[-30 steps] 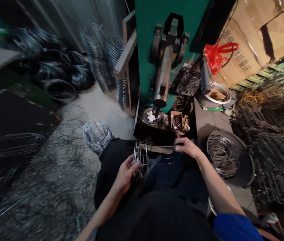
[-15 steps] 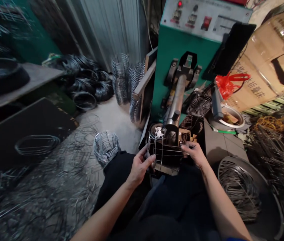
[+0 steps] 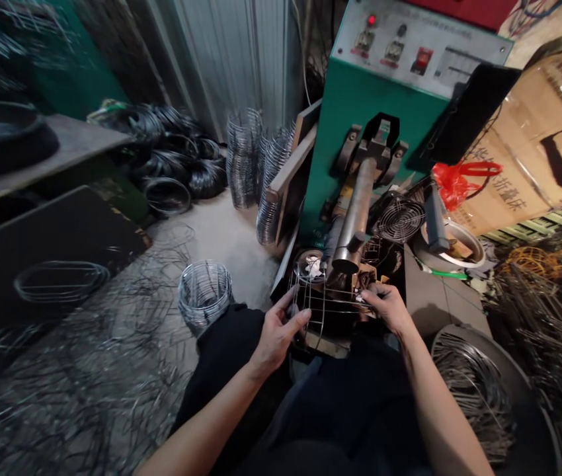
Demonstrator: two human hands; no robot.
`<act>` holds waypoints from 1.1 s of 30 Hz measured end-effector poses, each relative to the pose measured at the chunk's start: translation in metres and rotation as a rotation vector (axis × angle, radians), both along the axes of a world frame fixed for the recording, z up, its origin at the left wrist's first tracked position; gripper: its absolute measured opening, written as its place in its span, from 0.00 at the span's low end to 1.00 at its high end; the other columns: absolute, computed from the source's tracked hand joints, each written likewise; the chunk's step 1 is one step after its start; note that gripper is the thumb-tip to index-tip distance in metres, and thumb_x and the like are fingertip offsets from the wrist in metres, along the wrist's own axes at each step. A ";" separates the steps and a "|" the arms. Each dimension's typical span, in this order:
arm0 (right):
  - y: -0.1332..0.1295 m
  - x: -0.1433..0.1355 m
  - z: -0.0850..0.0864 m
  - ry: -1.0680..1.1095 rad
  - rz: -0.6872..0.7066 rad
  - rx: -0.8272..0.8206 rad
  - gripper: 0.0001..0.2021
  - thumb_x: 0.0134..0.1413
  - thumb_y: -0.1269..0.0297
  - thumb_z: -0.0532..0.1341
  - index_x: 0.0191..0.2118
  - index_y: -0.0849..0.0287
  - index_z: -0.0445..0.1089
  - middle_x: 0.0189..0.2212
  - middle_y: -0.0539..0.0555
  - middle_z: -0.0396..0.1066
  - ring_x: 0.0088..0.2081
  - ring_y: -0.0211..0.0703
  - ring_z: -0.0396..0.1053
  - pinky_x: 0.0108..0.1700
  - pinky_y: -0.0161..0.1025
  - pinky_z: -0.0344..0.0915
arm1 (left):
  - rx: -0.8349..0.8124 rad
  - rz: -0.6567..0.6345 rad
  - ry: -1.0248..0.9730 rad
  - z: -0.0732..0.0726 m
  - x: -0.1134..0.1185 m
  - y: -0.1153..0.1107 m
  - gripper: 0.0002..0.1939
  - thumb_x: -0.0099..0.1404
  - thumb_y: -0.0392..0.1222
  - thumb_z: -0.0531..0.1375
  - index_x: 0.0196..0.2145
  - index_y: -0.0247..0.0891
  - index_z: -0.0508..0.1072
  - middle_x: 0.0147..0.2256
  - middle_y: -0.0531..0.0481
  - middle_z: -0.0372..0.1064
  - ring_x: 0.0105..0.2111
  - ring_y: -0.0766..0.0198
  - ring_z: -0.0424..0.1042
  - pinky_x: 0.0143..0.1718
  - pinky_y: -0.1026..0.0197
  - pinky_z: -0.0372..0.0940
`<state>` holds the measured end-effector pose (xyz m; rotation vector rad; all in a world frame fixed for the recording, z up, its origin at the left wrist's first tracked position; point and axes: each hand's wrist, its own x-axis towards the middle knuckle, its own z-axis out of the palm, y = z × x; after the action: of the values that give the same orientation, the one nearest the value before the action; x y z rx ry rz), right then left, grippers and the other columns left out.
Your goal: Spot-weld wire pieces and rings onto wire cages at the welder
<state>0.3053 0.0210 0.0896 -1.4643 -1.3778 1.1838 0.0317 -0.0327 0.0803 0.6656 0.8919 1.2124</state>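
Note:
Thin metal wires form a frame [image 3: 323, 311] between my two hands, just below the metal arm [image 3: 355, 218] of a green machine [image 3: 380, 92]. My left hand [image 3: 281, 327] is closed on the left side of this wire frame, thumb and fingers pinching near its upright wires. At the right, my right hand [image 3: 384, 305] pinches the end of the long crosswise wires. Behind the frame, a round dish [image 3: 303, 256] with white scraps sits under the machine's arm. The fingertips of both hands are partly hidden by shadow and wire.
Nested wire rings [image 3: 205, 294] stand on the floor at the left, with taller stacks [image 3: 244, 158] behind. Loose wire litters the floor. At the right are a large pan [image 3: 533, 396] of wire pieces, a white bowl [image 3: 477, 248], a red bag [image 3: 454, 185] and cardboard [image 3: 529, 158].
The view has shifted, so the machine appears slightly lower and further right. Both hands keep hold of the wire frame, which is tilted a little differently.

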 end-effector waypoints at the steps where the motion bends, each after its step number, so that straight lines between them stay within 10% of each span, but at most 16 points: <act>1: 0.001 0.000 0.001 0.000 -0.001 -0.001 0.29 0.47 0.43 0.70 0.19 0.56 0.55 0.17 0.45 0.52 0.21 0.34 0.47 0.24 0.36 0.43 | 0.005 -0.003 -0.006 -0.001 0.000 0.002 0.44 0.56 0.47 0.71 0.66 0.37 0.61 0.24 0.61 0.57 0.18 0.72 0.61 0.18 0.63 0.70; 33: -0.018 -0.035 -0.004 -0.287 -0.190 0.558 0.23 0.58 0.51 0.66 0.20 0.57 0.62 0.33 0.53 0.64 0.40 0.49 0.63 0.43 0.43 0.58 | -0.006 0.060 -0.002 0.009 0.009 0.023 0.45 0.53 0.48 0.73 0.65 0.35 0.63 0.22 0.62 0.58 0.15 0.72 0.61 0.16 0.65 0.68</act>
<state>0.2706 0.0027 0.0857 -1.3438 -1.5577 0.4236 0.0411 -0.0098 0.0895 0.6370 0.9188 1.2629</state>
